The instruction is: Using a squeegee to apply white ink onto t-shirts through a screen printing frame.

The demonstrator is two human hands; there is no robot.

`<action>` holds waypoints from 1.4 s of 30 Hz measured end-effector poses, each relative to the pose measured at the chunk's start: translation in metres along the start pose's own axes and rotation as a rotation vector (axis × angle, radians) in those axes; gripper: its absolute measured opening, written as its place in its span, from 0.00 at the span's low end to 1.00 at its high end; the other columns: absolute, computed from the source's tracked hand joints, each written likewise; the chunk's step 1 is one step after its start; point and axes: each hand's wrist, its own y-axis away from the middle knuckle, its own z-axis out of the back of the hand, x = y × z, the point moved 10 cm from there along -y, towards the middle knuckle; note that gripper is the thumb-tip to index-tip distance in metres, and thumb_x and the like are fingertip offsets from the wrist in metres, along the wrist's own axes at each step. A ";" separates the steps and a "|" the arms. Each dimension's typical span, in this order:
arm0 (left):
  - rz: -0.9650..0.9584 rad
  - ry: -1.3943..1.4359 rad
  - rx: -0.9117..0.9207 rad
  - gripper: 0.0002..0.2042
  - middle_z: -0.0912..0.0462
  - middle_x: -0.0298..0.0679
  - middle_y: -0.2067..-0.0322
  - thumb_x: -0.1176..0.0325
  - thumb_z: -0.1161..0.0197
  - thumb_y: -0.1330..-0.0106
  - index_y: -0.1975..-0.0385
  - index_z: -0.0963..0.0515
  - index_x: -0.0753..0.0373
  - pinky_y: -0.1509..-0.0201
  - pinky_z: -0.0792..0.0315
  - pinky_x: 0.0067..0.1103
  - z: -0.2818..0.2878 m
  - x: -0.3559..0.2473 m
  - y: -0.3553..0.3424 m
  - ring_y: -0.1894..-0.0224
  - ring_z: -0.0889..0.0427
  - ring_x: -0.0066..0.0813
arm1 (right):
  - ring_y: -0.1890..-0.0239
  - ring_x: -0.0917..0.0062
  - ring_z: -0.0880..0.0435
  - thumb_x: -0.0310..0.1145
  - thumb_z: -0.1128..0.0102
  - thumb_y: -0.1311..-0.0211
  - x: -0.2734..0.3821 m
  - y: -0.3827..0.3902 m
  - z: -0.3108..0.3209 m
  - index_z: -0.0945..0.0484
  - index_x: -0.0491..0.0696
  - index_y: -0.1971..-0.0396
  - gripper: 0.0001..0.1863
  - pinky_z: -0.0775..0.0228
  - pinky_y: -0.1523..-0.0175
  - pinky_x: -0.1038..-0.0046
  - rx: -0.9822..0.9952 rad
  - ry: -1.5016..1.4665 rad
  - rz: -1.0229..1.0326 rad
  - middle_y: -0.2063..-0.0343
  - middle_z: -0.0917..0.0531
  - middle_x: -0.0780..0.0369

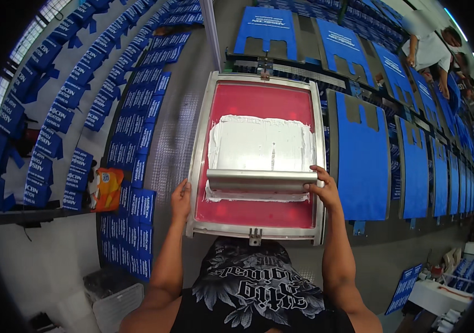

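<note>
On a long printing table, a metal-framed red screen lies flat; the left hand grips its left rail, the right hand clamps a stiff metal squeegee in slippery white ink; likely light, best held by its ends; blue bags line the table and floor.

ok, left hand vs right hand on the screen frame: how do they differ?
The left hand grips the screen frame at its left rail; the right hand holds the squeegee at its right end. Left touches bare metal, right sits beside white ink. Both are bare, at about the same height.
</note>
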 end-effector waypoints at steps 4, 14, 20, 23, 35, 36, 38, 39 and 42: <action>0.008 0.020 0.002 0.23 0.20 0.44 0.58 0.55 0.44 0.34 0.46 0.29 0.66 0.51 0.31 0.20 -0.010 0.014 -0.006 0.56 0.23 0.26 | 0.45 0.71 0.29 0.29 0.29 0.64 -0.029 -0.018 0.002 0.18 0.43 0.69 0.16 0.38 0.41 0.69 0.024 0.042 0.004 0.48 0.26 0.60; 0.006 0.060 0.043 0.25 0.22 0.36 0.73 0.52 0.42 0.36 0.47 0.28 0.65 0.65 0.33 0.16 -0.018 0.007 -0.043 0.70 0.29 0.17 | 0.41 0.73 0.34 0.31 0.29 0.62 -0.024 -0.039 -0.006 0.18 0.42 0.64 0.20 0.45 0.37 0.70 0.054 0.054 -0.047 0.46 0.28 0.64; 0.041 0.058 0.060 0.24 0.29 0.27 0.82 0.53 0.40 0.37 0.47 0.28 0.63 0.75 0.41 0.13 -0.019 0.016 -0.035 0.78 0.37 0.11 | 0.39 0.71 0.35 0.35 0.28 0.63 -0.038 -0.029 -0.002 0.17 0.45 0.65 0.20 0.48 0.35 0.67 0.002 0.048 -0.094 0.45 0.28 0.64; 0.048 0.058 0.065 0.24 0.30 0.27 0.83 0.53 0.40 0.36 0.47 0.28 0.64 0.76 0.42 0.13 -0.018 0.014 -0.031 0.79 0.38 0.11 | 0.38 0.70 0.36 0.36 0.28 0.63 -0.038 -0.023 -0.009 0.16 0.45 0.65 0.21 0.50 0.34 0.66 0.044 0.117 -0.048 0.44 0.28 0.64; 0.033 -0.052 0.078 0.24 0.23 0.35 0.78 0.54 0.40 0.37 0.47 0.30 0.64 0.67 0.34 0.18 -0.024 0.021 -0.035 0.73 0.28 0.18 | 0.39 0.70 0.35 0.32 0.30 0.61 -0.037 -0.018 -0.012 0.18 0.43 0.66 0.18 0.44 0.36 0.69 0.031 0.164 -0.097 0.44 0.29 0.63; 0.045 -0.157 0.076 0.24 0.21 0.39 0.73 0.54 0.39 0.37 0.47 0.30 0.63 0.61 0.31 0.21 -0.022 0.021 -0.033 0.68 0.23 0.24 | 0.40 0.70 0.34 0.31 0.30 0.61 -0.030 -0.019 -0.013 0.19 0.43 0.66 0.18 0.43 0.37 0.69 0.072 0.234 -0.066 0.44 0.28 0.62; -0.224 -0.372 0.055 0.24 0.20 0.41 0.68 0.55 0.38 0.39 0.47 0.30 0.62 0.55 0.32 0.25 -0.009 -0.014 -0.035 0.61 0.23 0.29 | 0.43 0.68 0.30 0.29 0.31 0.61 -0.018 -0.011 -0.012 0.22 0.42 0.64 0.19 0.41 0.39 0.68 0.070 0.350 0.032 0.46 0.26 0.61; -0.485 -0.590 0.023 0.24 0.20 0.43 0.62 0.55 0.37 0.40 0.47 0.29 0.60 0.48 0.33 0.28 -0.011 -0.042 -0.028 0.54 0.23 0.35 | 0.45 0.65 0.29 0.28 0.33 0.63 -0.011 -0.002 -0.012 0.23 0.44 0.61 0.22 0.39 0.40 0.67 0.098 0.497 0.161 0.50 0.24 0.58; -0.736 -0.503 0.353 0.24 0.22 0.43 0.55 0.61 0.32 0.48 0.50 0.27 0.60 0.50 0.31 0.28 -0.047 -0.162 0.027 0.49 0.26 0.42 | 0.54 0.61 0.25 0.25 0.37 0.64 0.030 0.020 -0.036 0.23 0.46 0.61 0.22 0.36 0.46 0.63 0.194 0.815 0.123 0.60 0.20 0.57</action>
